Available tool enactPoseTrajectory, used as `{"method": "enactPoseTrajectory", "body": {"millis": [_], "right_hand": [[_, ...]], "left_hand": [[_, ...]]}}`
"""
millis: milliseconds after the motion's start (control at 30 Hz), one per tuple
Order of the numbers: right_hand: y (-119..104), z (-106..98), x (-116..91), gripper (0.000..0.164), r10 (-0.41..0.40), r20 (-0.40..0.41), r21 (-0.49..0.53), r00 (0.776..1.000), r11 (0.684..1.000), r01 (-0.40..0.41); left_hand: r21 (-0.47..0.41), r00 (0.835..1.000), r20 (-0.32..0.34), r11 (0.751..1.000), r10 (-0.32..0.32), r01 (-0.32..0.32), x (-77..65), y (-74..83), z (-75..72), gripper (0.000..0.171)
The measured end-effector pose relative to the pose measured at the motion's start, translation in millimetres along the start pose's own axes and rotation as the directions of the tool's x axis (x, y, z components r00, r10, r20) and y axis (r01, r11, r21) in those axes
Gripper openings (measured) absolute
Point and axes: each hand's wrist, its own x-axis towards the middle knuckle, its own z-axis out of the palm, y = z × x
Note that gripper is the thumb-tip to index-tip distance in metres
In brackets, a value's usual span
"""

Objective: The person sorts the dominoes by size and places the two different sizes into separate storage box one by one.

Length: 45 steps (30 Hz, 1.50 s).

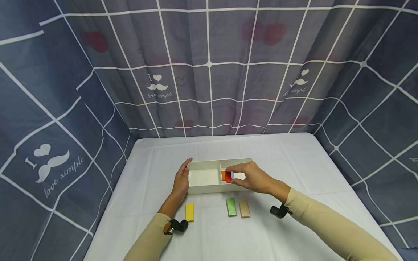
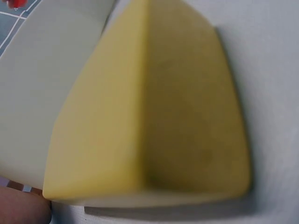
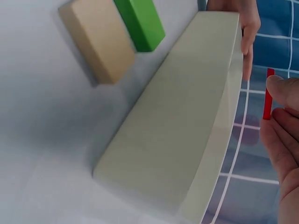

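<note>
A white two-compartment box (image 1: 204,189) sits on the table, its divider near the middle. My left hand (image 1: 180,181) rests against the box's left end with the fingers extended along it. Over the right compartment, my right hand (image 1: 253,177) pinches a red block (image 1: 228,177) between thumb and fingers. Within that compartment, an orange block (image 1: 223,175) stands by the divider, and a blue block (image 1: 232,175) shows partly behind the red one. The right wrist view shows the red block edge-on, above the box rim.
In front of the box lie a yellow block (image 1: 189,212), a green block (image 1: 231,207) and a tan block (image 1: 244,208) on the white-clothed table (image 1: 156,163). A dark gridded curtain (image 1: 228,83) encloses the back and sides. The yellow block fills much of the left wrist view.
</note>
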Motion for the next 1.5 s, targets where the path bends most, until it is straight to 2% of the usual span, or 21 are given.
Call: {"method": "enactPoseTrajectory", "body": {"millis": [467,767,1100,1500], "right_hand": [[32,-8,-9,0.044,0.073,-0.016,-0.043,0.997,0.996,-0.073],[50,-10,-13,0.046,0.162,0.021,-0.049,0.987,0.986,-0.161],[66,-6,-13,0.043,0.192,0.059,-0.063,0.98,0.98,-0.188],[75,3,-11,0.04,0.191,0.111,-0.158,0.975,0.972,-0.172]], "left_hand": [[0.004,1.0,-0.009,1.0,-0.023,0.023,-0.6,1.2,0.7,0.048],[0.007,1.0,-0.013,1.0,-0.02,0.02,0.1,2.6,1.5,0.048],[0.025,1.0,-0.016,1.0,-0.018,0.018,0.2,2.6,1.7,0.048],[0.019,1.0,-0.012,1.0,-0.023,0.023,0.7,2.0,1.6,0.048]]}}
